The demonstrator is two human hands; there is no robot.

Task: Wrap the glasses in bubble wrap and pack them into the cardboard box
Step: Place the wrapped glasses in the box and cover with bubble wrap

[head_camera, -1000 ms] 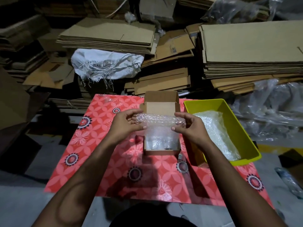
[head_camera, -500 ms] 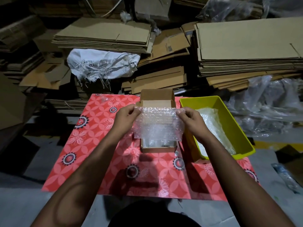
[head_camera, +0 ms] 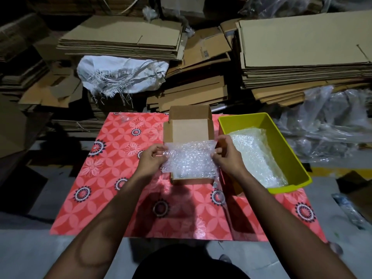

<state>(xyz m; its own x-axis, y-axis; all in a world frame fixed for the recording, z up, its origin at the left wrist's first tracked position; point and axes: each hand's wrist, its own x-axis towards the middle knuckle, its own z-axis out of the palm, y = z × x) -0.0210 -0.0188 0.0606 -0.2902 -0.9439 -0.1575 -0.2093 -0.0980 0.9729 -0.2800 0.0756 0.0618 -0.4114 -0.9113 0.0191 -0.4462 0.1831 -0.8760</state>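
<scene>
A small open cardboard box (head_camera: 189, 129) stands on a red patterned mat (head_camera: 112, 170), its lid flap raised at the far side. A clear sheet of bubble wrap (head_camera: 190, 159) is stretched flat over the near half of the box. My left hand (head_camera: 152, 161) pinches its left edge and my right hand (head_camera: 226, 156) pinches its right edge. Whatever lies in the box under the sheet is hidden; no bare glass shows.
A yellow plastic bin (head_camera: 285, 141) with more bubble wrap (head_camera: 255, 158) inside stands right of the box. Stacks of flattened cardboard (head_camera: 302, 55), a white sack (head_camera: 120, 77) and clear plastic sheeting (head_camera: 330, 121) crowd the far side. Grey floor surrounds the mat.
A second ago the bubble wrap was a tight roll held above the box. It has been unrolled into a flat sheet and lowered over the near part of the box.
</scene>
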